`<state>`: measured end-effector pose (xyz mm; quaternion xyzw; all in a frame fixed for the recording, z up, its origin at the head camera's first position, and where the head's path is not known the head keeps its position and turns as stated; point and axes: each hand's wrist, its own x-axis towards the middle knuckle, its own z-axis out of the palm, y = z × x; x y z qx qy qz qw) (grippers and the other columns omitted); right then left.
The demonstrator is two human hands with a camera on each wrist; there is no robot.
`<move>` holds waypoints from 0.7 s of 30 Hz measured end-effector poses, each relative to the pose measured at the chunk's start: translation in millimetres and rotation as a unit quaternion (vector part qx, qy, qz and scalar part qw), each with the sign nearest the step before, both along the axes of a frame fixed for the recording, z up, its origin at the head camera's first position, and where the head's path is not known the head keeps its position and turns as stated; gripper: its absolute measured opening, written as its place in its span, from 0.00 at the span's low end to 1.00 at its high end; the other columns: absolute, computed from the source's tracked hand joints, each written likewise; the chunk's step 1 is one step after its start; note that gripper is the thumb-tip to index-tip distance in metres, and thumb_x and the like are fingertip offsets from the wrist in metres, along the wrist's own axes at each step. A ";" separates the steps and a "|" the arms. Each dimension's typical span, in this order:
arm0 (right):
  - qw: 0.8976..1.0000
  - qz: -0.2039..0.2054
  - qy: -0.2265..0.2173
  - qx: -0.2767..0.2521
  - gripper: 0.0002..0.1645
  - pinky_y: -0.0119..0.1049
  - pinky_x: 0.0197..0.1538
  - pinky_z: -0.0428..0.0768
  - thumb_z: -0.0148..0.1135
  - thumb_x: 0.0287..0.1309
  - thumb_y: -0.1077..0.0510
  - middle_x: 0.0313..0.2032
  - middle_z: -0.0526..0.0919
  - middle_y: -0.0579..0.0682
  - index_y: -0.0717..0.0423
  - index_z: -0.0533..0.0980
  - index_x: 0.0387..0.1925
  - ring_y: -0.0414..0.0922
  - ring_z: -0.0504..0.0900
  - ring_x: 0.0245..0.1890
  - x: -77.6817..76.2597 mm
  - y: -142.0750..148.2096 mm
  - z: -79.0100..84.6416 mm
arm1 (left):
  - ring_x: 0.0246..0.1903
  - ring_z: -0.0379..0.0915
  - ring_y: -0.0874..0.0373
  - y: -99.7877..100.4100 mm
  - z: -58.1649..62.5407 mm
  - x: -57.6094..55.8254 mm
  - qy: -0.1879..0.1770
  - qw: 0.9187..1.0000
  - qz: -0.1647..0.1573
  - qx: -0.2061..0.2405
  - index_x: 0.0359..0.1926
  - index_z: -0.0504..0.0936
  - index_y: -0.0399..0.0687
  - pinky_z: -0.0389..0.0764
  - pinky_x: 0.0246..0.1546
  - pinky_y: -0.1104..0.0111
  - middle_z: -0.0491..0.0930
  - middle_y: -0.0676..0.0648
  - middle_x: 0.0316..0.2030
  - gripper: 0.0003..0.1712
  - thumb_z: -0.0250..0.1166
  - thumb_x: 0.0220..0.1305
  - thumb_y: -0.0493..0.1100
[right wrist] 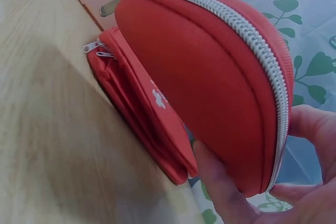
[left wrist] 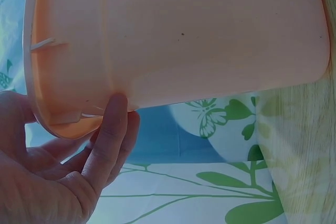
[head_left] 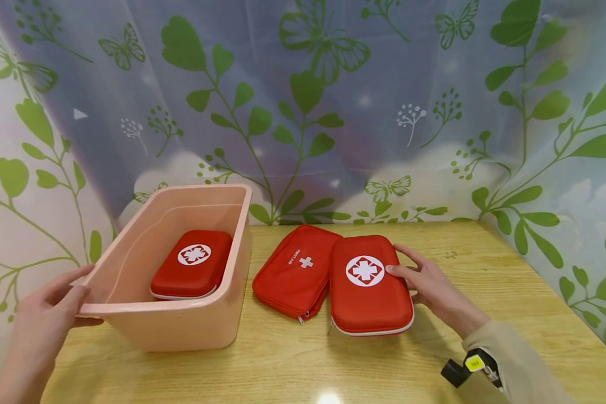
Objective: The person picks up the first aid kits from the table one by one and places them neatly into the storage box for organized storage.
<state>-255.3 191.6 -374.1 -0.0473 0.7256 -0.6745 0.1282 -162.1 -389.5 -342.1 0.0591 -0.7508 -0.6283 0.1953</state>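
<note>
My left hand point(head_left: 55, 306) grips the near left corner of a peach plastic bin point(head_left: 192, 328), its fingers hooked round the rim in the left wrist view. Inside the bin lies a red hard-shell first aid case point(head_left: 194, 280) with a white round emblem. A second hard-shell first aid case point(head_left: 371, 306), red with a white zipper, is pinched at its right side by my right hand point(head_left: 431, 286). This case is raised over the table and overlaps a flat red first aid pouch point(head_left: 293, 275) marked with a white cross. The pouch's zipper pulls show in the right wrist view.
The wooden table point(head_left: 485, 264) carries the bin on the left and the pouch in the middle. Behind and at both sides hangs a curtain point(head_left: 353, 140) printed with leaves and butterflies. A black strapped device point(head_left: 480, 367) sits on my right wrist.
</note>
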 end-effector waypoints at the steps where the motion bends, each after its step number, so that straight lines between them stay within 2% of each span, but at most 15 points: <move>1: 1.000 -0.002 -0.001 -0.002 0.47 0.50 0.38 0.88 0.61 0.67 0.54 0.53 0.79 0.61 0.50 0.47 0.78 0.49 0.87 0.38 -1.1 -0.6 1.4 | 0.23 0.82 0.61 -0.1 0.1 -0.2 -0.002 1.000 0.001 -0.001 0.57 0.84 0.58 0.86 0.20 0.64 0.83 0.55 0.28 0.20 0.58 0.69 0.35; 10: 0.999 -0.030 -0.008 -0.009 0.47 0.48 0.39 0.88 0.62 0.66 0.51 0.55 0.77 0.60 0.50 0.48 0.78 0.48 0.87 0.38 -10.0 -5.6 14.0 | 0.23 0.82 0.60 -1.5 0.0 -0.4 0.002 1.000 -0.009 0.004 0.56 0.84 0.58 0.86 0.20 0.63 0.83 0.54 0.28 0.20 0.58 0.69 0.35; 16: 0.999 -0.030 -0.003 -0.011 0.46 0.47 0.36 0.88 0.62 0.66 0.51 0.56 0.75 0.60 0.50 0.50 0.77 0.49 0.87 0.38 -15.6 -8.0 22.4 | 0.22 0.82 0.60 -2.6 -0.3 -0.3 0.005 1.000 -0.015 0.012 0.55 0.85 0.57 0.86 0.20 0.63 0.83 0.54 0.27 0.19 0.58 0.70 0.35; 21: 0.999 -0.033 -0.008 -0.012 0.47 0.45 0.38 0.88 0.62 0.66 0.49 0.58 0.74 0.61 0.48 0.49 0.78 0.48 0.87 0.39 -18.6 -10.6 30.7 | 0.23 0.82 0.60 -2.3 0.9 -0.6 0.003 1.000 -0.017 0.010 0.55 0.85 0.57 0.86 0.20 0.63 0.83 0.54 0.28 0.20 0.57 0.69 0.34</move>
